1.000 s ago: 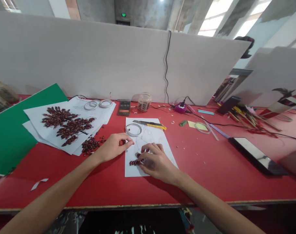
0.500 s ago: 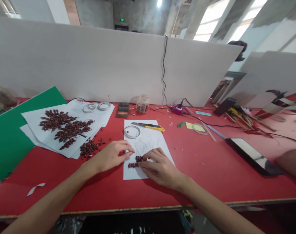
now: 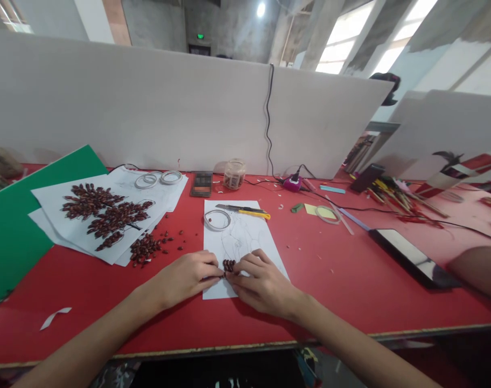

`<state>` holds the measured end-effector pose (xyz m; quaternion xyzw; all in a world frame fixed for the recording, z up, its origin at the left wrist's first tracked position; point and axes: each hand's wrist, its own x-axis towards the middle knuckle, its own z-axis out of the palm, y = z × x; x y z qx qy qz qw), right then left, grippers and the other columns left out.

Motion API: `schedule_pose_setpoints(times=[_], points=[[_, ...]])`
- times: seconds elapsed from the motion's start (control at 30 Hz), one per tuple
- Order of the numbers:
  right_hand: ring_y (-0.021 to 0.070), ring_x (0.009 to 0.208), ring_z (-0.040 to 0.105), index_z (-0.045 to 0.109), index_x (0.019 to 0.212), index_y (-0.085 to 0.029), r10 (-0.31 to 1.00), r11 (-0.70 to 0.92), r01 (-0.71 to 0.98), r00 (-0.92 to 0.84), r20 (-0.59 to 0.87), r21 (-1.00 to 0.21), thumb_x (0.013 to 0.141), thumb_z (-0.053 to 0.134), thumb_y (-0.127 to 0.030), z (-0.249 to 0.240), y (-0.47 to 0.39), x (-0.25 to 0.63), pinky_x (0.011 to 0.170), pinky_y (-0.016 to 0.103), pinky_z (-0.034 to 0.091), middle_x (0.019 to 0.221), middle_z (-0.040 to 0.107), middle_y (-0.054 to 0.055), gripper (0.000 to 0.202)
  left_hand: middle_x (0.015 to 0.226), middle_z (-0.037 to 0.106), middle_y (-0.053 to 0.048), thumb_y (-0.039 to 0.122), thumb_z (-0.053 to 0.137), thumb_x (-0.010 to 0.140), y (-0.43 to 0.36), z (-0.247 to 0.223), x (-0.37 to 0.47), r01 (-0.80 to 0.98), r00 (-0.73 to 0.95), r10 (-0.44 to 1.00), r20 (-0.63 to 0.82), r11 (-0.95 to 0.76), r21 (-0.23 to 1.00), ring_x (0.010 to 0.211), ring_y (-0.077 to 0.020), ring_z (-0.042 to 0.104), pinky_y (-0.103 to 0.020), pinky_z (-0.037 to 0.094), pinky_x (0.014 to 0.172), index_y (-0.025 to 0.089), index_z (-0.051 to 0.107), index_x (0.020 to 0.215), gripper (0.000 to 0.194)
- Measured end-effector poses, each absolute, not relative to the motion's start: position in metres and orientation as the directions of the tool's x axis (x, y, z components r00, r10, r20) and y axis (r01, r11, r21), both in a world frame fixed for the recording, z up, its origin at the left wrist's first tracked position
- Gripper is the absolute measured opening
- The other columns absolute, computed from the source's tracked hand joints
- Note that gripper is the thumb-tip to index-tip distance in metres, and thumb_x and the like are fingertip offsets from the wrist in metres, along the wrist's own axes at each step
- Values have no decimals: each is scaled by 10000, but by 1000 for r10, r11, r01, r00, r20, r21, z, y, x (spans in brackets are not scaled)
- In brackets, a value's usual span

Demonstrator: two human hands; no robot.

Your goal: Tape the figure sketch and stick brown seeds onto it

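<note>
A white sheet with a pencil drawing (image 3: 249,231) lies in front of me. On its lower part sits a short row of glossy dark-brown seeds (image 3: 229,264). Below that row, my left hand (image 3: 189,276) and my right hand (image 3: 261,280) meet fingertip to fingertip. Both are closed around a second row of seeds, mostly hidden by the fingers. To the left is a pile of loose seeds (image 3: 145,249), with several scattered beside it. Further left, a leafy shape made of seeds (image 3: 120,218) covers another white sheet.
A yellow utility knife (image 3: 253,212) and a tape ring (image 3: 217,220) rest on the drawing. Behind stand a clear jar (image 3: 235,175) and a calculator (image 3: 201,184). A dark tablet-like device (image 3: 411,257) lies at right, near another person's arm (image 3: 477,269). A green board (image 3: 19,248) is far left.
My left hand has moved down and right, from above the sheet's left edge to the lower seed row. The right hand stays close to that row, its fingers now covering more of it.
</note>
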<state>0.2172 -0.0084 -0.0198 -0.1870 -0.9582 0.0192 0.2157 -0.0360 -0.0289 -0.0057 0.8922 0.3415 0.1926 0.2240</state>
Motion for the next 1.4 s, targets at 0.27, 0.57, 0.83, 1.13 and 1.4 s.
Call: schedule_pose_setpoints(times=[0.27,0.57,0.83,1.13,1.4], points=[[218,925,615,718,1108,-218,439,897,359,-789,429,-259,976,530,-201,-14,-7,218,833,416,471,1027,697,74,231,1097,661,-107,219,468,1050,-34,-14,-34,551,690,671,272,-730,405,975,-212,646,-339,560,832,159,654,1265,290],[247,1300,558,543,1430,-215,497,839,343,-798,340,-422,962,518,-127,-14,4,221,1058,479,483,1396,615,117,476,1077,670,-112,170,404,1060,-36,-14,-30,542,763,571,302,-820,181,963,-221,641,-356,575,827,163,647,1240,303],[216,1412,481,483,1485,-187,427,874,324,-867,258,-361,953,470,-67,-15,3,222,1141,495,433,1502,546,107,545,1114,671,-138,80,426,1020,-38,-13,-26,532,814,517,265,-847,17,1000,-259,644,-406,569,890,105,592,1305,331],[235,1443,443,464,1503,-183,418,886,334,-876,241,-321,977,455,-82,-22,4,223,1143,519,428,1541,496,109,536,1095,685,-120,106,415,1031,-36,-23,-21,559,788,522,327,-829,-23,967,-244,649,-387,568,878,117,625,1199,269],[229,1451,432,468,1502,-177,430,879,353,-876,216,-319,976,461,-84,-23,4,222,1163,496,403,1552,483,104,535,1044,686,-90,146,453,1034,-35,-28,-16,589,712,568,413,-803,89,946,-222,639,-377,582,853,138,660,1064,210]])
